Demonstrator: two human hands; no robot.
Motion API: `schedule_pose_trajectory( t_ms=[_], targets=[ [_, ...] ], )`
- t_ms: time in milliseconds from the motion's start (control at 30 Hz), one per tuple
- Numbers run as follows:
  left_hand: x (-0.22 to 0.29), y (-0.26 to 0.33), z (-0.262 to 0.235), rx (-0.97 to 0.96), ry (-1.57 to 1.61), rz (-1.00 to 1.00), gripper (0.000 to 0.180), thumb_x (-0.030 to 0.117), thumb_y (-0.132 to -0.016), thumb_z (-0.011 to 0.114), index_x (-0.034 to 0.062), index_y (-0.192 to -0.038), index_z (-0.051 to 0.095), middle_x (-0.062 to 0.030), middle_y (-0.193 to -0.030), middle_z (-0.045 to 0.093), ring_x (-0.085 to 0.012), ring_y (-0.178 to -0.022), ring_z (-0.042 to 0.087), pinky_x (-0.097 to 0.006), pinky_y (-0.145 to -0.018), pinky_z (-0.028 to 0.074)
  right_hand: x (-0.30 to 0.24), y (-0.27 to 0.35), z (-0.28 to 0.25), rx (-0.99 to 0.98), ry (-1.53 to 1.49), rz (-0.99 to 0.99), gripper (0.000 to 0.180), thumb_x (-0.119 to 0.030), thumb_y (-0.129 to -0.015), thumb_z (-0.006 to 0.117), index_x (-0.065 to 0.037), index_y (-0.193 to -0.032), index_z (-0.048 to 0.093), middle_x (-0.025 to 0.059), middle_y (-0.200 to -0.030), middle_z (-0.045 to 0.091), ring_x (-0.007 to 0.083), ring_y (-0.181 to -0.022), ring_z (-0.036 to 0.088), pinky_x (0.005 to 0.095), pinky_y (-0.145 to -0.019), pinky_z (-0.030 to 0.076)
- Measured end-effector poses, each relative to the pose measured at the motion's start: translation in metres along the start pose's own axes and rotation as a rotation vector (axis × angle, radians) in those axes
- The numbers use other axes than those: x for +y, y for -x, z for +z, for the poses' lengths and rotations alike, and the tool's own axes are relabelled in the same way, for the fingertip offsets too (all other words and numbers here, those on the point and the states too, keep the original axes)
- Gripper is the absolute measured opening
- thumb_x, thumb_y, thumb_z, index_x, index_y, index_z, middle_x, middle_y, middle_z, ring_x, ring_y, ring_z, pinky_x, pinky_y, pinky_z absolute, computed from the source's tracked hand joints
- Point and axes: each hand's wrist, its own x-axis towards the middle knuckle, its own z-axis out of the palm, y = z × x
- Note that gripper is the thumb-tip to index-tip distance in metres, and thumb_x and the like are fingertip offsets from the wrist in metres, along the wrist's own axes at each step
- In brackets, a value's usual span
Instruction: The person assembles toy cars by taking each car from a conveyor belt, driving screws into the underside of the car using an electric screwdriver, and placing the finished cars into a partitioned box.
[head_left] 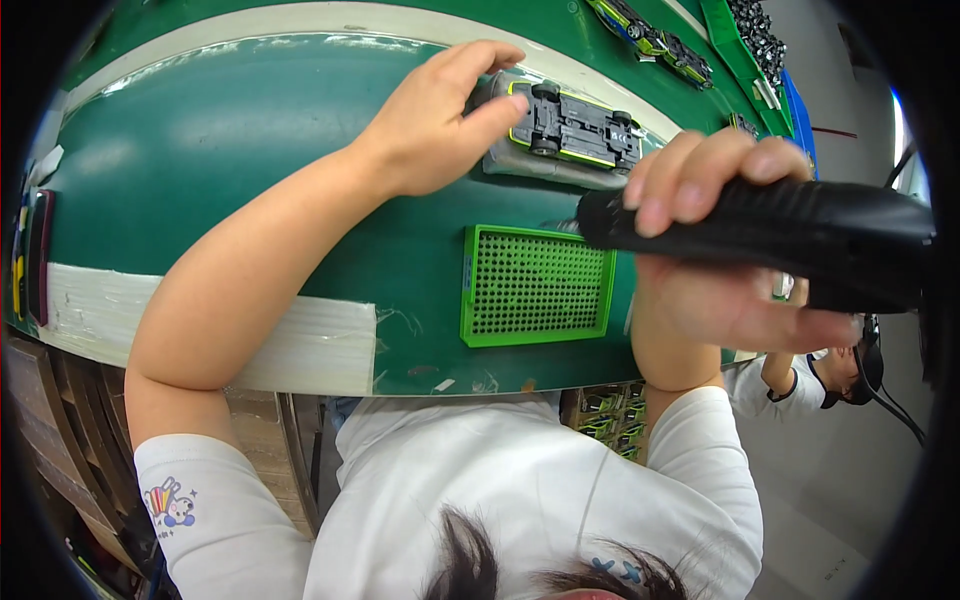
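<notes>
A toy car (572, 125) lies belly-up, dark chassis with a yellow-green body, in a grey holder (530, 168) on the green belt (250, 160). My left hand (440, 115) grips the left end of that holder, thumb against the car's nose. My right hand (700, 260) is closed around a black power screwdriver (800, 235), held level just right of the car. Its tip end points left over the top right corner of a bright green perforated tray (535, 285), which lies below the car.
More toy cars (655, 40) lie farther up the belt, next to a green bin of small black parts (755, 30). A white tape strip (300, 345) runs along the near table edge. A box of cars (610, 415) sits below it. Another person (810, 375) is at the right.
</notes>
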Motion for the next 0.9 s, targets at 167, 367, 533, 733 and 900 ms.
schedule_pose_trajectory(
  t_ms=[167,367,533,733,900],
  targets=[
    [0.008,0.002,0.002,-0.052,-0.108,0.107,0.071,0.029,-0.074,0.078,0.0004,-0.132,0.049,-0.0188,-0.123,0.059,-0.0324,-0.116,0.057,-0.039,-0.102,0.044,-0.007,-0.051,-0.032,-0.123,0.048,-0.037,0.111,-0.098,-0.065,0.039,-0.006,-0.122,0.059,0.0101,-0.096,0.058,0.0220,-0.077,0.054,0.0388,-0.075,0.042],
    [0.006,0.003,0.002,-0.084,-0.182,0.076,0.067,0.022,-0.069,0.085,0.0036,-0.125,0.053,-0.0158,-0.124,0.058,-0.0340,-0.118,0.055,-0.040,-0.102,0.044,0.024,-0.066,-0.043,-0.190,0.070,-0.086,0.110,-0.097,-0.068,0.036,-0.006,-0.125,0.058,0.0118,-0.096,0.060,0.0226,-0.079,0.056,0.0376,-0.075,0.044],
    [0.005,0.004,-0.003,-0.075,-0.182,0.058,0.064,0.017,-0.069,0.085,0.0045,-0.122,0.053,-0.0144,-0.125,0.058,-0.0336,-0.119,0.054,-0.040,-0.102,0.044,0.043,-0.068,-0.040,-0.230,-0.018,-0.044,0.109,-0.096,-0.069,0.036,-0.006,-0.126,0.058,0.0125,-0.095,0.060,0.0225,-0.079,0.056,0.0355,-0.074,0.045],
    [0.006,0.000,-0.002,-0.089,-0.165,0.056,0.065,0.016,-0.068,0.085,0.0043,-0.123,0.053,-0.0144,-0.126,0.058,-0.0335,-0.121,0.054,-0.040,-0.103,0.044,0.043,-0.066,-0.039,-0.189,-0.034,0.007,0.111,-0.096,-0.068,0.037,-0.005,-0.128,0.056,0.0136,-0.095,0.060,0.0229,-0.077,0.056,0.0366,-0.072,0.045],
    [0.004,0.000,0.002,-0.021,-0.112,0.101,0.054,0.022,-0.067,0.085,0.0033,-0.110,0.057,-0.0147,-0.107,0.061,-0.0360,-0.104,0.057,-0.043,-0.092,0.047,0.040,-0.064,-0.035,-0.156,0.054,0.067,0.111,-0.098,-0.066,0.037,-0.004,-0.122,0.056,0.0127,-0.091,0.059,0.0217,-0.072,0.057,0.0344,-0.065,0.046]
  ],
)
